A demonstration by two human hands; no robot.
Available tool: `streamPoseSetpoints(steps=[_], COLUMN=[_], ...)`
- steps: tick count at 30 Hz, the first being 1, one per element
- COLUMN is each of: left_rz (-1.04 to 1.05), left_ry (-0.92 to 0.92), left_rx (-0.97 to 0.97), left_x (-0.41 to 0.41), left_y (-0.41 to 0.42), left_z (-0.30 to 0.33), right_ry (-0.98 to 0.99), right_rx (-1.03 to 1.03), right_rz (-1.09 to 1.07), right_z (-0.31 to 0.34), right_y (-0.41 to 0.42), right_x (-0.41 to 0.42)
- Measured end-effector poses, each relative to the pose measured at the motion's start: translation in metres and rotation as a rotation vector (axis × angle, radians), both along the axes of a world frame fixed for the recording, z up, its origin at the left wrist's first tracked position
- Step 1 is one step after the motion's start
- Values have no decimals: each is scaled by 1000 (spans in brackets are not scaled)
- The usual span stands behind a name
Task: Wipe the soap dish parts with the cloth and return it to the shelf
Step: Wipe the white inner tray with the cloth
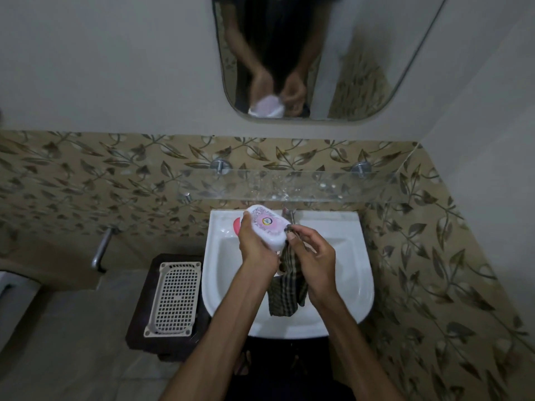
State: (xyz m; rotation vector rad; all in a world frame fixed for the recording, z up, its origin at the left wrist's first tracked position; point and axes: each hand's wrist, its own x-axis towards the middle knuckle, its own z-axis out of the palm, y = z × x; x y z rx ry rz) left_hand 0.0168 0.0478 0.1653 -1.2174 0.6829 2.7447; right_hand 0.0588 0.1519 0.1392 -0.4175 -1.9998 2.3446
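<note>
My left hand (pixel 254 244) grips a white soap dish lid (pixel 267 225) with a pink floral print, tilted above the white sink (pixel 341 273). My right hand (pixel 314 256) pinches a dark checked cloth (pixel 286 287) against the lid's right end; the cloth hangs down into the basin. A pink piece (pixel 236 225) lies on the sink's rear left rim, partly hidden by the lid. The glass shelf (pixel 289 185) is mounted on the wall above the sink and carries nothing.
A tap (pixel 291 214) stands at the sink's back, close to the lid. A dark stool (pixel 144 319) left of the sink holds a cream perforated tray (pixel 175 298). A mirror (pixel 304 56) hangs above the shelf. A metal pipe (pixel 101 250) juts from the left wall.
</note>
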Motion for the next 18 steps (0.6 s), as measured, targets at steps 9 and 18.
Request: streamPoseSetpoints(steps=[9, 18], left_rz=[-333, -812], left_ry=[205, 323], left_rx=[-80, 19], left_x=[14, 10], left_y=[-7, -72], left_z=[9, 3], right_ry=[-255, 12], right_rx=[-394, -227], right_rz=[-9, 156], right_z=[12, 35], right_y=[15, 52], right_x=[-8, -31])
